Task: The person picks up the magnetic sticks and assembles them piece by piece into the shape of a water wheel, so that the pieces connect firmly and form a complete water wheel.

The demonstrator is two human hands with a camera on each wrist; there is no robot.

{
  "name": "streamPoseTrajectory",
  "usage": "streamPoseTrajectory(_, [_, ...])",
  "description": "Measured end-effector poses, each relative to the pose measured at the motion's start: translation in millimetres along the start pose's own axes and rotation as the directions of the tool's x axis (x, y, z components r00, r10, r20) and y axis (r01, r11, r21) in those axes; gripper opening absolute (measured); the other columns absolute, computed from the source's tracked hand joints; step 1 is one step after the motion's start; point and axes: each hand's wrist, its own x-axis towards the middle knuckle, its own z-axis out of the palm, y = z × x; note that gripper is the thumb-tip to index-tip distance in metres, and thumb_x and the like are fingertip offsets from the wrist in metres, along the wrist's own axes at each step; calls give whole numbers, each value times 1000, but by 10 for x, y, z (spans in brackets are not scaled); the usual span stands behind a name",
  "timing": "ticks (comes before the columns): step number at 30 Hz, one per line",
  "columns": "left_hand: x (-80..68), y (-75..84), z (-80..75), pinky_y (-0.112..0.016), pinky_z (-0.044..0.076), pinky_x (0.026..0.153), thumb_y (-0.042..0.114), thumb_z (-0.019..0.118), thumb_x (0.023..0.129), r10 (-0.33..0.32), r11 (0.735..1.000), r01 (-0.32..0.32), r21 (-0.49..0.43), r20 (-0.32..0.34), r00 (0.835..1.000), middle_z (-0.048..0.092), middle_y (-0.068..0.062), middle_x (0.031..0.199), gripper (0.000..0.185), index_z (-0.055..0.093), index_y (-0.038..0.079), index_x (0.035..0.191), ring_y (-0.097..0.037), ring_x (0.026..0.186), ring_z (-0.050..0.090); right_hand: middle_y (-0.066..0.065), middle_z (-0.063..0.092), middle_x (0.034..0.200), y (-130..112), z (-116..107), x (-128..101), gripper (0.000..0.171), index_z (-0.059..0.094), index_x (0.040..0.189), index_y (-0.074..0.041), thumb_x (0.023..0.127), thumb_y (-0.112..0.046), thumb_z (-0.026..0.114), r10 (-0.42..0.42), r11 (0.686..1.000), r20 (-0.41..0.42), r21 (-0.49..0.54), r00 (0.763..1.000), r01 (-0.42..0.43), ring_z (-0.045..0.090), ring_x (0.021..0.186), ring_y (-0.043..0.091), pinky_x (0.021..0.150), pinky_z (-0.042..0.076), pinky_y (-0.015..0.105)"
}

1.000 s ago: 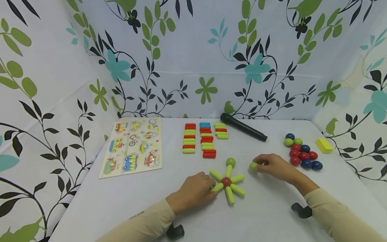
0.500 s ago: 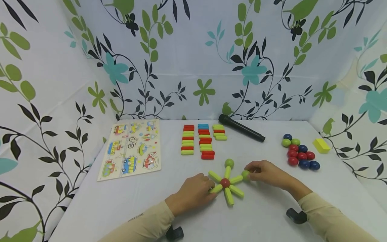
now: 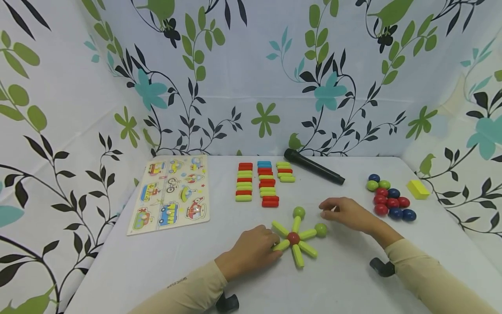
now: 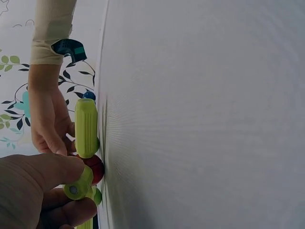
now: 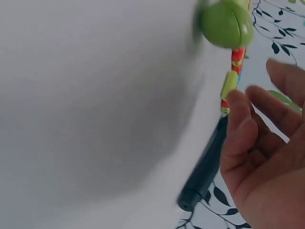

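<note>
A star figure lies on the white table [image 3: 345,279]: a red ball [image 3: 293,237] in the middle with several green sticks radiating from it. One green ball [image 3: 299,212] caps the top stick and another green ball [image 3: 320,230] caps the right stick. My left hand [image 3: 271,245] pinches the lower-left green stick [image 3: 281,245]; the left wrist view shows thumb and finger on that stick [image 4: 78,183]. My right hand [image 3: 327,210] hovers just up-right of the right ball with relaxed fingers, holding nothing. In the right wrist view its open palm [image 5: 267,143] is below a green ball [image 5: 226,23].
Three rows of red, green and blue sticks [image 3: 264,183] lie behind the star. A vehicle puzzle board [image 3: 170,194] is at the left, a black cylinder [image 3: 313,171] at the back, a cluster of coloured balls [image 3: 390,201] and a yellow block [image 3: 418,189] at the right.
My right hand brought a green ball leftward to the tip of the right stick, let it go and drew back a little. The left hand stayed on its stick.
</note>
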Motion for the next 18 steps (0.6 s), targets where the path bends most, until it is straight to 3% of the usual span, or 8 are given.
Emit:
streamPoseTrajectory(3, [-7,-5,-8,-12,39,57,30,78,91,0,1000,0,0,2,1000,70,10,84,18,77,16,102,-4,73,49,5,70,106,-75,-111,202,34,68,125,-2,98,-22,68,-20,992,-91,-122,996,8,61,91,19,78,54,34])
streamPoseTrajectory(7, [-9,-8,12,-12,37,56,31,78,90,2,1000,-2,-3,-4,1000,69,10,82,19,77,16,101,-3,72,48,6,71,100,-199,-192,528,30,70,123,-3,95,-16,70,-42,956,-160,-294,986,-7,62,85,20,73,55,35])
streamPoseTrajectory(13, [-13,-17,34,-11,38,56,33,78,90,-1,1000,1,-11,1,1000,69,10,84,21,77,17,103,-3,72,48,9,71,111,-374,-157,977,33,70,126,-10,94,-17,73,-60,885,-139,-466,988,-12,67,101,26,85,58,45])
streamPoseTrajectory(18, [10,-13,34,-11,38,56,35,79,90,-1,1000,1,-6,3,1000,70,10,85,23,77,17,104,-3,73,49,9,68,118,-379,-86,1255,35,70,128,-13,93,-18,74,-113,816,-116,-577,987,26,64,108,28,91,56,47])
